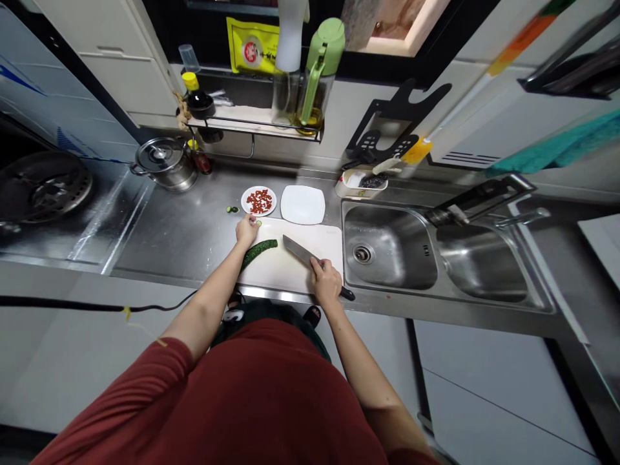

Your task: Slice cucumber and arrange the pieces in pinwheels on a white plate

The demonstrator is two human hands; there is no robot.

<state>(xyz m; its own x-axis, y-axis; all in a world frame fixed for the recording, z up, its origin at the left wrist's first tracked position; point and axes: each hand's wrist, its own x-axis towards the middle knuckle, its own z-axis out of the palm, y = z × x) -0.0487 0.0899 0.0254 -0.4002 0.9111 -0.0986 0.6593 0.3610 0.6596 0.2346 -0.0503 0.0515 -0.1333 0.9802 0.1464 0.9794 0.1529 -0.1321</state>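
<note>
My right hand [327,282] is wrapped round the handle of a kitchen knife [300,252], its blade pointing left over the white cutting board [281,274]. A dark green cucumber [259,250] lies on the board's left half, partly hidden by my left forearm. At the board's upper left edge my left hand [247,230] has its fingers closed, with a small pale green cucumber piece [258,223] at the fingertips. Beyond it stands a white plate of chopped red pieces [259,201]. Small cucumber ends [232,209] lie on the steel counter.
A square white plate [303,205] sits behind the board. To the right is a double steel sink [392,255]. A lidded pot [166,163] and a wok [43,187] stand left. Bottles and a green-lidded oil jug [317,77] stand on the wall shelf [252,123].
</note>
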